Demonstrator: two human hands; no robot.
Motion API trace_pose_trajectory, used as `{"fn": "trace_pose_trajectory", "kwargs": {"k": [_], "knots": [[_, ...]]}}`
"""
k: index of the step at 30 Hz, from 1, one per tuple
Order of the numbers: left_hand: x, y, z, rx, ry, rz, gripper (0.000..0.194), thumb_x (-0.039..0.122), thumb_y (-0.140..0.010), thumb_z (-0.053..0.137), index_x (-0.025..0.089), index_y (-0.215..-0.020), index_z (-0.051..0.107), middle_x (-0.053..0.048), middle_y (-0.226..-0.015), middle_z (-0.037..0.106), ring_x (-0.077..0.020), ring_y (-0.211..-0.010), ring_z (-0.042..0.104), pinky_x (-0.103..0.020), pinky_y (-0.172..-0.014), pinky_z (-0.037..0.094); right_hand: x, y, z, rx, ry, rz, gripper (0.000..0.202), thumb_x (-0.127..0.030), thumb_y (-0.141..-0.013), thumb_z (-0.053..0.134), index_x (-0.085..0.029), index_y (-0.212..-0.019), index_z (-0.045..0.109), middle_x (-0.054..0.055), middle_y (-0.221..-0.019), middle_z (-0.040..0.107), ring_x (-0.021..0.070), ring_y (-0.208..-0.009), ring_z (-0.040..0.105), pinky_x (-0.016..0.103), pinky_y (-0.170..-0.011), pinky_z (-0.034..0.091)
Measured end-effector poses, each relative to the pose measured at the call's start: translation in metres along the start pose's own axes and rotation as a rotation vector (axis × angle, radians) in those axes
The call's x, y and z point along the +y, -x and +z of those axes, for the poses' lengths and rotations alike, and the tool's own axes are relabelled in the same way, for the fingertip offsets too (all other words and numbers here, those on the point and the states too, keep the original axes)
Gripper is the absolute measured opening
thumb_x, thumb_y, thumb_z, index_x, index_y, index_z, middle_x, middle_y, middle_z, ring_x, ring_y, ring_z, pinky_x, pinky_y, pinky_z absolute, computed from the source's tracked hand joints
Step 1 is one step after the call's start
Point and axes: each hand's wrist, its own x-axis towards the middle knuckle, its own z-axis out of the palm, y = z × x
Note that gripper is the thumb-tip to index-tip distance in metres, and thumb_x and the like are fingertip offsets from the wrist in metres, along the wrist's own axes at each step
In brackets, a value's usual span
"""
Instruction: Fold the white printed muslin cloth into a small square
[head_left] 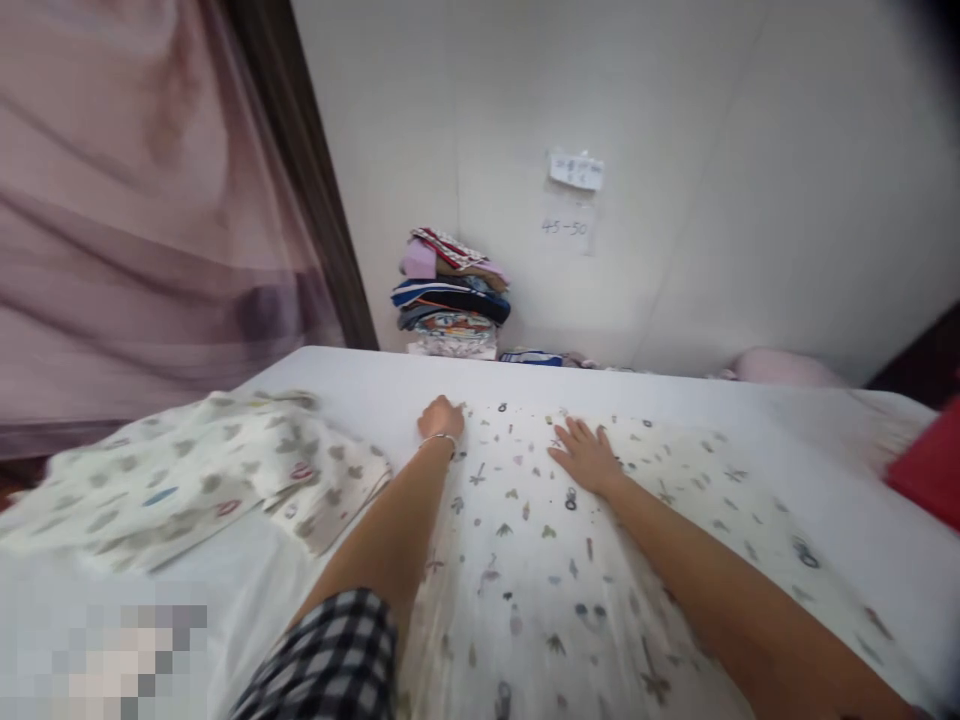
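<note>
— Nearest the camera: checked sleeve (pixel 322 655) at seven o'clock. Farther left?

— Rumpled patterned cloth (pixel 187 480) at eight, on the white table (pixel 367 395).

— Next, rightward?

— Left hand (pixel 441 417), just off centre toward seven, curled at the eleven-o'clock corner of the spread printed cloth (pixel 525 545); gripping or merely resting, cannot tell. Stacked clothes (pixel 454 300) at eleven.

— And the spread printed cloth?

— Lying flat at six, beneath the right hand (pixel 589 458) at four: palm down, fingers splayed, apart from the left. Red object (pixel 934 465) at three.
</note>
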Motion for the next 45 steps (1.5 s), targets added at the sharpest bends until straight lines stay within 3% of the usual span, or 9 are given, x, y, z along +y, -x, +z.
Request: {"fn": "trace_pose_trajectory", "kwargs": {"k": [3,5,8,11,19,33,38,42,45], "knots": [[0.007,0.014,0.002,0.064,-0.006,0.126,0.050,0.037,-0.085,0.041,0.012,-0.128,0.042,-0.018,-0.136,0.044,-0.0311,-0.126,0.039,-0.047,-0.099,0.033,-0.004,0.001,-0.008,-0.027,-0.045,-0.013,0.070,-0.065,-0.088,0.011,-0.026,-0.146,0.018,0.003,-0.153,0.002,0.0238,-0.139,-0.003,0.049,-0.109,-0.004],[0.007,0.025,0.009,0.127,-0.055,0.339,0.056,0.042,-0.086,0.036,0.013,-0.135,0.036,-0.014,-0.145,0.033,-0.0281,-0.134,0.025,-0.047,-0.108,0.021,-0.006,0.001,-0.014,-0.050,-0.082,-0.019,0.072,-0.066,-0.087,0.011,-0.025,-0.146,0.017,0.003,-0.153,-0.001,0.0241,-0.139,-0.006,0.049,-0.108,-0.006],[0.000,0.036,0.023,0.066,-0.149,0.501,0.066,0.055,-0.085,0.030,0.014,-0.135,0.038,-0.012,-0.148,0.026,-0.0292,-0.138,0.017,-0.049,-0.110,0.014,-0.001,0.002,-0.025,-0.114,-0.151,-0.041,0.074,-0.067,-0.087,0.008,-0.024,-0.146,0.016,0.003,-0.153,-0.002,0.0232,-0.139,-0.007,0.047,-0.109,-0.005],[-0.008,0.038,0.031,-0.013,-0.173,0.456,0.073,0.062,-0.083,0.024,0.014,-0.136,0.037,-0.012,-0.148,0.026,-0.0303,-0.138,0.017,-0.051,-0.109,0.016,0.026,0.011,-0.034,-0.090,-0.156,-0.021,0.074,-0.068,-0.086,0.006,-0.025,-0.146,0.013,0.001,-0.153,-0.005,0.0214,-0.139,-0.008,0.044,-0.109,-0.003],[-0.006,0.038,0.031,0.030,-0.233,0.475,0.074,0.062,-0.083,0.021,0.013,-0.136,0.037,-0.012,-0.148,0.027,-0.0291,-0.137,0.018,-0.051,-0.110,0.015,0.149,0.039,-0.030,0.003,-0.035,0.361,0.070,-0.059,-0.090,0.014,-0.017,-0.146,0.016,0.007,-0.153,0.005,0.0260,-0.139,0.002,0.052,-0.108,0.003],[-0.006,0.040,0.030,-0.008,-0.198,0.442,0.074,0.063,-0.082,0.022,0.014,-0.137,0.036,-0.012,-0.149,0.025,-0.0304,-0.138,0.016,-0.056,-0.108,0.012,0.202,0.049,-0.027,0.054,-0.045,0.494,0.069,-0.059,-0.089,0.018,-0.020,-0.146,0.017,0.005,-0.153,0.006,0.0245,-0.139,0.004,0.055,-0.108,0.008],[0.000,0.037,0.026,-0.050,-0.177,0.411,0.074,0.063,-0.083,0.024,0.015,-0.139,0.034,-0.011,-0.150,0.022,-0.0290,-0.139,0.013,-0.055,-0.110,0.010,0.200,0.051,-0.034,0.071,-0.063,0.483,0.064,-0.056,-0.090,0.017,-0.021,-0.143,0.025,0.006,-0.152,0.012,0.0245,-0.139,0.010,0.055,-0.108,0.014],[-0.002,0.042,0.010,-0.101,-0.143,0.408,0.063,0.054,-0.087,0.024,0.018,-0.137,0.037,-0.012,-0.149,0.024,-0.0291,-0.138,0.018,-0.056,-0.107,0.020,0.190,0.096,-0.030,0.121,-0.024,0.456,0.062,-0.053,-0.091,0.019,-0.019,-0.143,0.026,0.007,-0.152,0.010,0.0245,-0.139,0.006,0.054,-0.109,0.010],[-0.027,0.068,0.002,-0.013,-0.199,0.573,0.051,0.044,-0.090,0.029,0.022,-0.133,0.043,-0.009,-0.149,0.025,-0.0289,-0.139,0.016,-0.056,-0.107,0.017,0.192,0.157,-0.008,0.176,0.043,0.382,0.064,-0.055,-0.090,0.020,-0.019,-0.143,0.027,0.007,-0.151,0.017,0.0250,-0.139,0.009,0.053,-0.110,0.011]]}}
